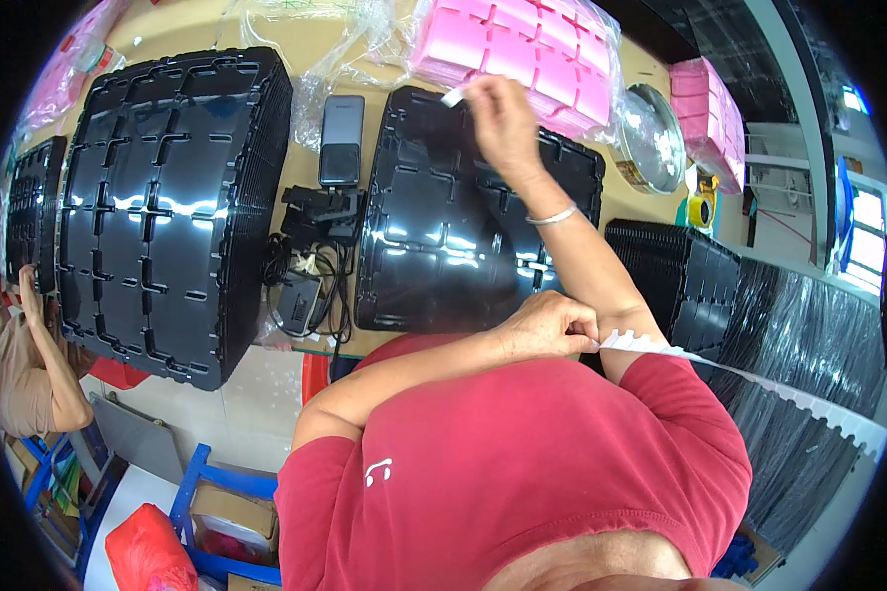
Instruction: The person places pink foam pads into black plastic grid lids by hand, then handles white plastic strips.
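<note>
White strip [739,374] running lower right to centre, pinched by left hand [547,325]; right hand [498,118] pinching small white piece [453,97] above stacked black trays [463,227] on desk [306,44].

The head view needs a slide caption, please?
Left hand pinches white strip; right hand lifts a white tab over black trays.

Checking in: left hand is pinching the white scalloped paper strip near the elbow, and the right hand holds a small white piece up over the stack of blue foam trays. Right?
Nearly. The head view shows the right hand holding the small white piece over a stack of pink foam trays, not blue. The left hand does pinch the white scalloped paper strip.
</note>
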The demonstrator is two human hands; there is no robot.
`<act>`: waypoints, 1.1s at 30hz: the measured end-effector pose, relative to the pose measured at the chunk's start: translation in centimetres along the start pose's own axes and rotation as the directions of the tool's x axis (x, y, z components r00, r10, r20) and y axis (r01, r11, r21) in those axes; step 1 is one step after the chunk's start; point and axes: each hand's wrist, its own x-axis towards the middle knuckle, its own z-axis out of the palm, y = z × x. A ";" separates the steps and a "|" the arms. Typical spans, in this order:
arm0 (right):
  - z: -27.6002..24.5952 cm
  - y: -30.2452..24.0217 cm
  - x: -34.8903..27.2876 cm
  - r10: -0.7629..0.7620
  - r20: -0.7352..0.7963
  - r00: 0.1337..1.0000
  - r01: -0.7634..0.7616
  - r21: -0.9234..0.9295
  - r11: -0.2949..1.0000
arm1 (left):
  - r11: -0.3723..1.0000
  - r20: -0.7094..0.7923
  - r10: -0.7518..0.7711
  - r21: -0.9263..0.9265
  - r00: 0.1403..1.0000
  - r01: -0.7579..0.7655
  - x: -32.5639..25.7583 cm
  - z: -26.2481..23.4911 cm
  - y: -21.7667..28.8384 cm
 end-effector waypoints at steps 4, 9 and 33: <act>-9.0 -2.7 -3.4 0.379 0.185 0.907 -0.418 0.278 0.865 | 1.000 0.015 0.005 0.009 1.000 -0.005 -0.9 1.3 1.0; -20.3 -5.6 -15.3 0.518 0.179 0.836 -0.503 -0.125 0.855 | 1.000 -0.127 -0.011 0.008 0.992 0.012 -0.5 2.1 1.3; -21.1 -11.7 -21.0 0.809 -0.147 0.569 -0.384 0.823 0.419 | 0.984 -0.292 -0.046 -0.177 0.955 -0.007 -0.6 6.0 -1.5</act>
